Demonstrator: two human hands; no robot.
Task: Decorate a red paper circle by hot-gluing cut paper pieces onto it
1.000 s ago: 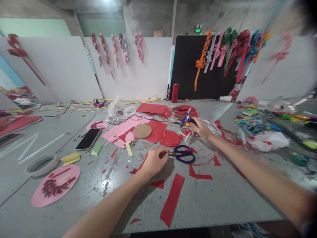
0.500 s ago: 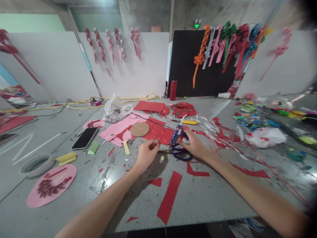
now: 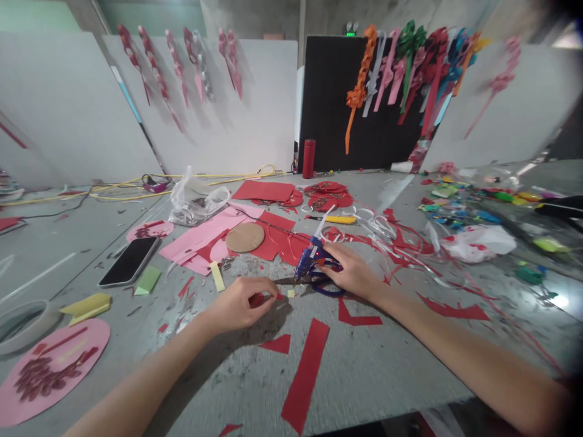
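My right hand (image 3: pixel 348 267) grips a blue hot glue gun (image 3: pixel 310 258), its nozzle pointing down and a pale glue stick rising from the top. Under it lie scissors (image 3: pixel 328 286) with dark blue handles, partly hidden by the gun and hand. My left hand (image 3: pixel 243 300) is left of the nozzle, apart from it, thumb and fingers pinched together. A bit of red shows at its fingertips and under the fingers; most of what it holds is hidden. A tiny pale yellow piece (image 3: pixel 291 294) lies between the hands. Nearer me are a red strip (image 3: pixel 306 373) and red scraps (image 3: pixel 277 344).
A cardboard disc (image 3: pixel 245 237) rests on pink and red sheets. Left are a phone (image 3: pixel 129 261), a tape roll (image 3: pixel 22 325) and a pink oval (image 3: pixel 54 370) bearing dark red curled pieces. A yellow cutter (image 3: pixel 339 220), plastic bag (image 3: pixel 195 197) and red bottle (image 3: pixel 308 159) stand or lie farther back.
My left hand has drawn back left and down, away from the glue gun's nozzle. My right hand still holds the gun, slightly lower. The whole view has shifted a little to the right.
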